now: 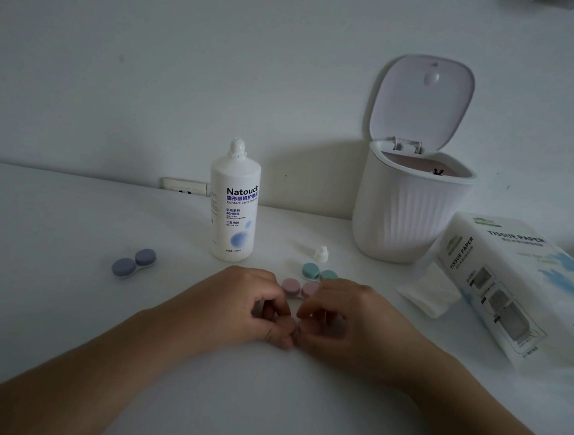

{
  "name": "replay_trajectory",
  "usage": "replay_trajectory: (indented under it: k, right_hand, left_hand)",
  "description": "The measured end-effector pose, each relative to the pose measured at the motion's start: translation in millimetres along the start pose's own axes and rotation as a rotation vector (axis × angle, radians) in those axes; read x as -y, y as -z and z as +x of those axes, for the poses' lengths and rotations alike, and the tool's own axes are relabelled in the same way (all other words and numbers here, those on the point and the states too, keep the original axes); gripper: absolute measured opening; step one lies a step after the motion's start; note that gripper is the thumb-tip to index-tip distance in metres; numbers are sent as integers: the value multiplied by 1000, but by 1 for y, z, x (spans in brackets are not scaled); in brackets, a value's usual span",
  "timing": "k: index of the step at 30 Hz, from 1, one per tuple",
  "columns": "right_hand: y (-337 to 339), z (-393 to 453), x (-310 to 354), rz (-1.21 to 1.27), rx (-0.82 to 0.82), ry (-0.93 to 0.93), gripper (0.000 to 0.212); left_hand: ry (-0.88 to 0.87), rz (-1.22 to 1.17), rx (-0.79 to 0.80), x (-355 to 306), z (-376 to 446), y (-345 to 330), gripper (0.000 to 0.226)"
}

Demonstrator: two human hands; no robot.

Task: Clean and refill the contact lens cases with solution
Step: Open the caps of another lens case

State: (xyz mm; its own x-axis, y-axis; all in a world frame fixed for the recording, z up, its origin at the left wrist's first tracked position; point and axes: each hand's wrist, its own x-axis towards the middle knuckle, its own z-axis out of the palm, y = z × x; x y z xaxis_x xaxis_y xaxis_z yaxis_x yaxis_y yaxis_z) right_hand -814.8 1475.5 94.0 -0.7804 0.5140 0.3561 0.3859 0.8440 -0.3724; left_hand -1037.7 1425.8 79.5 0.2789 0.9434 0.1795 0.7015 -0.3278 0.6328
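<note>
We are pinching a small case (292,326) between both curled hands (254,305) (343,316), risking spilling its contents sideways.

White solution bottle (233,202), blue-purple case (133,263), teal case (319,273), pink case (296,287), ribbed white bin (406,213)

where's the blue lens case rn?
Head view: the blue lens case lies on the white table, left of the solution bottle and apart from it, well beyond the left hand.
</note>
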Motion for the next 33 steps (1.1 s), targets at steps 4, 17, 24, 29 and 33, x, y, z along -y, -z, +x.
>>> replay_trajectory:
  k: [4,17,24,29,33]
  right_hand:
    - [1,0,-2,37,27,56,10]
    - [14,-2,-39,38,-228,-449,17]
    - [16,-5,-44,-142,-140,-494,22]
    - [19,-4,-40,-221,-160,-381,25]
    - [22,-5,-25,124,-159,-276,32]
  left_hand:
    - [-8,8,-10,2,1,-1,42]
    - [-16,-9,-17,3,-1,0,32]
    - [-19,-5,-22,2,-3,0,32]
    - [-18,-1,-28,3,-2,-1,37]
    - [-24,15,-28,3,-1,-1,37]
